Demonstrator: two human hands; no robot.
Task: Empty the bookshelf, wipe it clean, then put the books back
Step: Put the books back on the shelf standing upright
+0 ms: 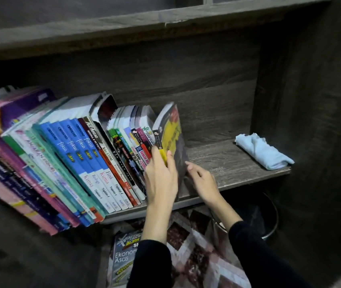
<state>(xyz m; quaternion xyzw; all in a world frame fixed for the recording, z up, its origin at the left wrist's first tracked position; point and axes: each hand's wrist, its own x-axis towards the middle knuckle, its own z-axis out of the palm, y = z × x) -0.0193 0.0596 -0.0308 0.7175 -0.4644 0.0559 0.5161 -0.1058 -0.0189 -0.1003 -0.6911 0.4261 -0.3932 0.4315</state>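
Your left hand [161,173] grip closed round the yellow-and-black book [170,132], standing at the right end of the row of books [71,159] on the shelf [227,163], your right hand [202,179] loose-fingered against its cover, cloth [263,150] farther right.

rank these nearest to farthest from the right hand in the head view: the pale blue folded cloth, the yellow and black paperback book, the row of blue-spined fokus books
1. The yellow and black paperback book, at the fingertips of the right hand, just to its left.
2. The pale blue folded cloth, at the right end of the shelf.
3. The row of blue-spined fokus books, far left.
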